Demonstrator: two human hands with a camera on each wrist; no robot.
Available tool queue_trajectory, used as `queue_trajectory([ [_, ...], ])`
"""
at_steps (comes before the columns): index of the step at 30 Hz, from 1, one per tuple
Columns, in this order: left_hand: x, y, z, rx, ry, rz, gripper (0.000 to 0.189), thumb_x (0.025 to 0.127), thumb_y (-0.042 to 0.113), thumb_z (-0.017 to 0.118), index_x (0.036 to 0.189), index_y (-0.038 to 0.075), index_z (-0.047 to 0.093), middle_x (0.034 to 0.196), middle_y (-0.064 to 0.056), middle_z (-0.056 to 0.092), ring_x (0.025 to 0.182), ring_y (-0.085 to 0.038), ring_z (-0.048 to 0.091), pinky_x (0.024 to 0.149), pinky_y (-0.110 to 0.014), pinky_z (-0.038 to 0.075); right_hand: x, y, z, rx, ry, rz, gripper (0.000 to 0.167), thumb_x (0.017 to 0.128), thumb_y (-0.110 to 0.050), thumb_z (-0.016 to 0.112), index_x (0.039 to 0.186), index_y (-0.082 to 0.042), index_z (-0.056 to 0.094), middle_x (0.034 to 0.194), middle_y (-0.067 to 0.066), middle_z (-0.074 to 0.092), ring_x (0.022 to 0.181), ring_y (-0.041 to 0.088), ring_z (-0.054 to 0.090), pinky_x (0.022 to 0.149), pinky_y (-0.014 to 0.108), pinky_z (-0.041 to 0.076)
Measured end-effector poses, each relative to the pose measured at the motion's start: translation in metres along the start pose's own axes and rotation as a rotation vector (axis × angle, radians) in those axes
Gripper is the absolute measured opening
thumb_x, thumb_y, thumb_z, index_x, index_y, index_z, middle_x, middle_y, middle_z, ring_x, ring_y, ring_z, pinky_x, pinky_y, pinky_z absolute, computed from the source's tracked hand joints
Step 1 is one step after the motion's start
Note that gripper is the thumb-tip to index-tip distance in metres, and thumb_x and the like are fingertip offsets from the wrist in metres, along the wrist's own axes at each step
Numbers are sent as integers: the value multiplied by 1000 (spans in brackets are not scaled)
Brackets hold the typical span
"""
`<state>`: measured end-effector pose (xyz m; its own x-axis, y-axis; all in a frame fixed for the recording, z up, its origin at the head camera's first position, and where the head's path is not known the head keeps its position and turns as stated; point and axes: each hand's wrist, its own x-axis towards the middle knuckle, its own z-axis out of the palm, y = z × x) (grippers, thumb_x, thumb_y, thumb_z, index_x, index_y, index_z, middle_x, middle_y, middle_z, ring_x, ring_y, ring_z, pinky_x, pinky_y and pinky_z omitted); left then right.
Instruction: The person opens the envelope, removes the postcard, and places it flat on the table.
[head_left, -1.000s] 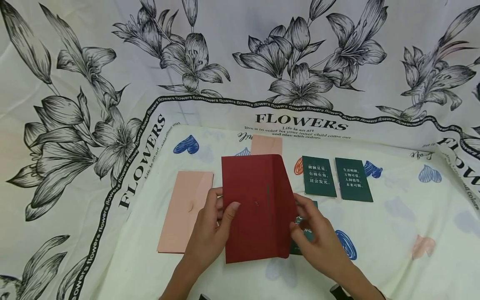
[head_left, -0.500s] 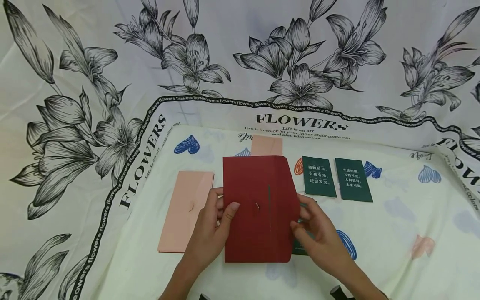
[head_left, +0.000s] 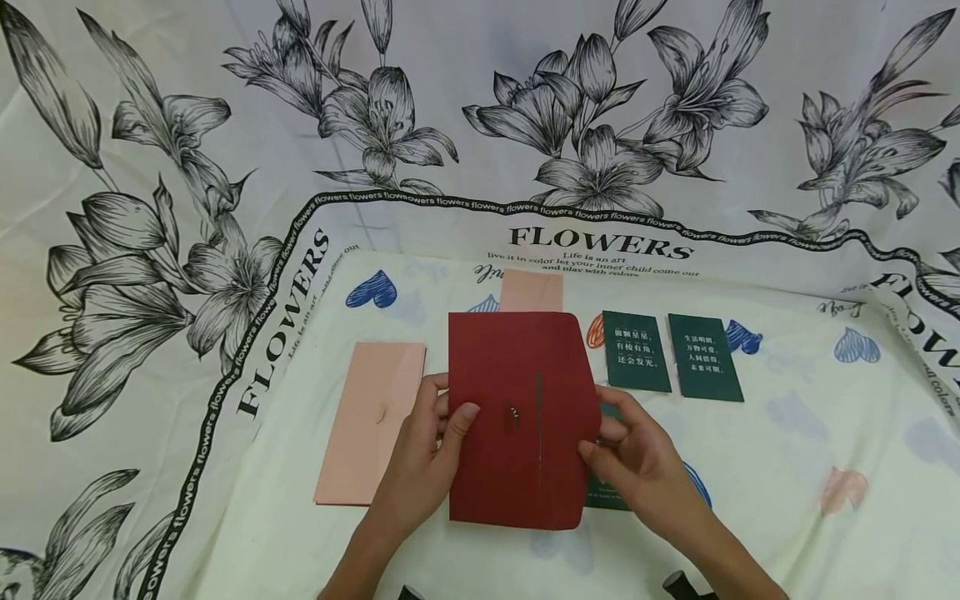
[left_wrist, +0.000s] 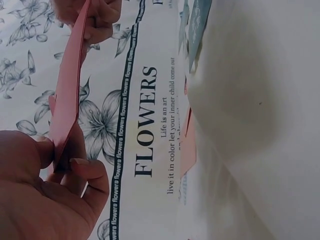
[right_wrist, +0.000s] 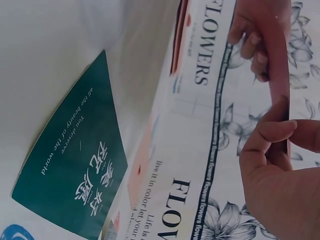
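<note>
A red envelope (head_left: 495, 467) is held upright in front of me between both hands. My left hand (head_left: 423, 450) grips its left edge, thumb on the near face and fingers behind. At the right edge, my right hand (head_left: 637, 462) pinches the flap between thumb and fingers. The flap lies over the envelope's body, and a small cut-out shows left of a thin green slit. The left wrist view shows the red envelope (left_wrist: 70, 80) edge-on between the two hands. Behind the right hand lies a green card (right_wrist: 75, 150) with white writing, partly hidden in the head view.
Pink envelopes (head_left: 371, 425) lie at the left, and another pink piece (head_left: 532, 290) lies behind the red envelope. Two green cards (head_left: 636, 350) (head_left: 705, 357) lie side by side at the back right. A white cloth with hearts (head_left: 795, 467) covers the surface.
The flap at the envelope's right side has come round flatter toward the body, with the right hand shifting slightly at its edge. The left hand keeps its hold.
</note>
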<state>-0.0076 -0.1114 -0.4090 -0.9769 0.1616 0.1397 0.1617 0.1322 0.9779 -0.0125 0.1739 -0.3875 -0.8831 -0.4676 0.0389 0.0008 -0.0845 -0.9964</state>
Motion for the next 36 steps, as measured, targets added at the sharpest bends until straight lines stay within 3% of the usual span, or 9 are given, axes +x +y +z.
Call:
queue_trajectory([
  [4,0,1,1,-17,1,-5,33,112,27,54,143,22,43,119,8,76,91,-19,77,75,-39,64,0,1,-1,-22,8,-19,66,106,8,54,162,-10,26,133,21,69,113,30,72,92,43,61],
  [11,1,2,4,-36,16,23,33,112,25,55,142,21,44,120,7,76,94,-20,77,74,-39,64,2,8,1,-108,93,-84,76,105,9,55,164,-17,16,131,20,71,111,32,74,88,43,63],
  [17,0,5,5,-41,24,42,32,111,22,56,141,19,45,120,6,76,95,-20,78,74,-39,64,2,8,3,-204,116,-106,49,105,7,57,149,-9,42,135,15,69,114,31,71,89,38,62],
  [21,-1,5,6,-37,28,53,31,111,21,56,140,19,45,120,6,76,94,-19,78,72,-38,64,4,10,4,-313,151,-81,38,106,0,61,141,-14,55,137,5,65,117,25,68,92,33,59],
  [31,-3,4,12,-6,15,91,29,111,20,57,138,19,46,118,8,77,95,-16,77,74,-37,64,7,11,8,-423,139,-34,26,108,-9,61,131,-20,64,128,-1,65,113,21,62,91,33,60],
  [36,-4,2,17,28,11,122,31,111,20,57,139,20,46,118,9,76,94,-14,77,72,-35,63,9,11,11,-423,140,-5,16,107,-14,64,121,-20,70,128,2,61,118,28,58,90,33,60],
])
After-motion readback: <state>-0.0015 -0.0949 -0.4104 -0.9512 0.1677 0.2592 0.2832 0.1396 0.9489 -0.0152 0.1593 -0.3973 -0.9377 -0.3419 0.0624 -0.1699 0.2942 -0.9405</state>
